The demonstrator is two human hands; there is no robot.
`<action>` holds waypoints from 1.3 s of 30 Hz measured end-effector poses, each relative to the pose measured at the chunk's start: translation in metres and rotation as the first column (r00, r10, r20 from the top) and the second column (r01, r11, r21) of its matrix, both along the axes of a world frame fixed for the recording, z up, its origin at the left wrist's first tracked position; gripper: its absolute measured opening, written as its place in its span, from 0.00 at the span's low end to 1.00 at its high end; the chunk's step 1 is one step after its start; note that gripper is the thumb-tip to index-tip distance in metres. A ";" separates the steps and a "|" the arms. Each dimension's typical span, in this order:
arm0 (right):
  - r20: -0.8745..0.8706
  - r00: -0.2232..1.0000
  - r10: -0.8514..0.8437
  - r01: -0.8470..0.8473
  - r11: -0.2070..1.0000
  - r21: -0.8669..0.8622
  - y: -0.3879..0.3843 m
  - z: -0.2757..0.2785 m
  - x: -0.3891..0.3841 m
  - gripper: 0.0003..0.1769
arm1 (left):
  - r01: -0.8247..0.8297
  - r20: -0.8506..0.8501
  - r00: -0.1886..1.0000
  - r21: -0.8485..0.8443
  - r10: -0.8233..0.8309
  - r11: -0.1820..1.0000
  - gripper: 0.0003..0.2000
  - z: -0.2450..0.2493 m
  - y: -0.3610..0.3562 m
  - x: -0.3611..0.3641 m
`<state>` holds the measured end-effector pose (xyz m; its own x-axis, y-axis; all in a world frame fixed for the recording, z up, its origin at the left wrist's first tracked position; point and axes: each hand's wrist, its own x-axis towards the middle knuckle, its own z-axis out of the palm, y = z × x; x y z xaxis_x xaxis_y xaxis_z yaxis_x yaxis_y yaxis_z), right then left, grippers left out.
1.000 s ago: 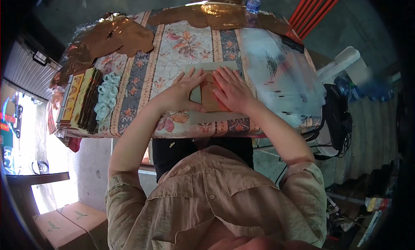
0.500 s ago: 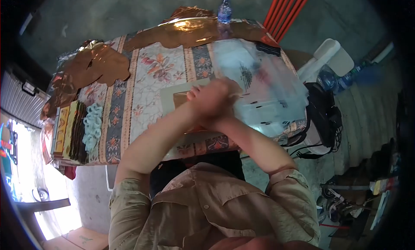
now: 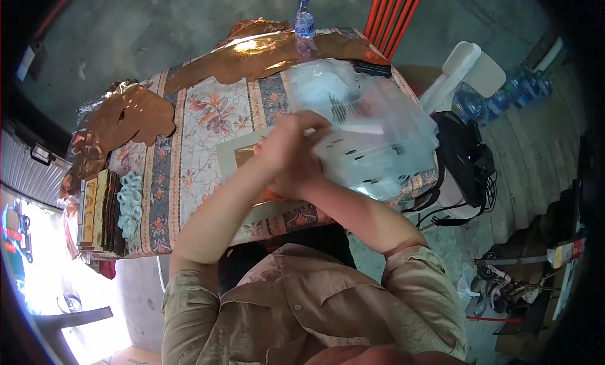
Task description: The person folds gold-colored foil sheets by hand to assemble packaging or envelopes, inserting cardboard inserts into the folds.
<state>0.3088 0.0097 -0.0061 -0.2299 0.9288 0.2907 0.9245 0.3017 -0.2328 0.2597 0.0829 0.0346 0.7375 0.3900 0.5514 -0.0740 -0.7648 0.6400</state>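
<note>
My left hand (image 3: 299, 133) crosses over my right hand, its fingers bent and blurred near the clear plastic sleeves (image 3: 372, 128); anything between them is too smeared to make out. Mostly covered by it, my right hand (image 3: 295, 176) rests low over a pale flat piece (image 3: 227, 158) with a copper-coloured centre. A few fingertips poke out at the left, over that piece. Whether the right hand grips it cannot be seen. Under both hands lies the flowered tablecloth (image 3: 208, 132).
Copper-coloured foil sheets (image 3: 217, 62) lie along the far edge, beside a water bottle (image 3: 304, 21). More foil (image 3: 142, 113) is at the left, above upright packets (image 3: 97, 207) and pale looped items (image 3: 129, 204). A black bag (image 3: 463, 163) sits right of the table.
The view has shifted, so the table's contents sit slightly further left. My left hand has turned a little over the right one, and both stay crossed close together.
</note>
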 end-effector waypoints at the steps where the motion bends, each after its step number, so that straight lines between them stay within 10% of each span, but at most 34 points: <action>1: -0.080 0.997 -0.003 0.009 0.998 0.067 -0.005 0.003 0.000 0.31 | -0.092 -0.052 0.995 -0.061 0.089 0.994 0.06 0.019 0.001 -0.019; 7: -0.104 0.994 0.026 -0.019 0.997 0.070 0.007 -0.026 0.003 0.33 | -0.492 -0.009 0.864 0.202 0.504 0.847 0.05 0.084 0.002 -0.167; 15: 0.004 1.000 0.004 -0.004 0.999 -0.038 0.008 -0.025 0.004 0.34 | -0.416 -0.374 0.755 0.363 0.539 0.834 0.10 0.043 -0.035 -0.290; 39: -0.011 1.000 0.016 -0.016 0.999 0.036 0.012 -0.026 0.006 0.34 | -0.376 -0.343 0.785 0.399 0.516 0.837 0.25 -0.023 -0.053 -0.251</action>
<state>0.3147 0.0213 -0.0325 -0.2413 0.9137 0.3269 0.9167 0.3251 -0.2321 0.0091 0.0295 0.0117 0.7042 0.6050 0.3717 0.5443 -0.7961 0.2646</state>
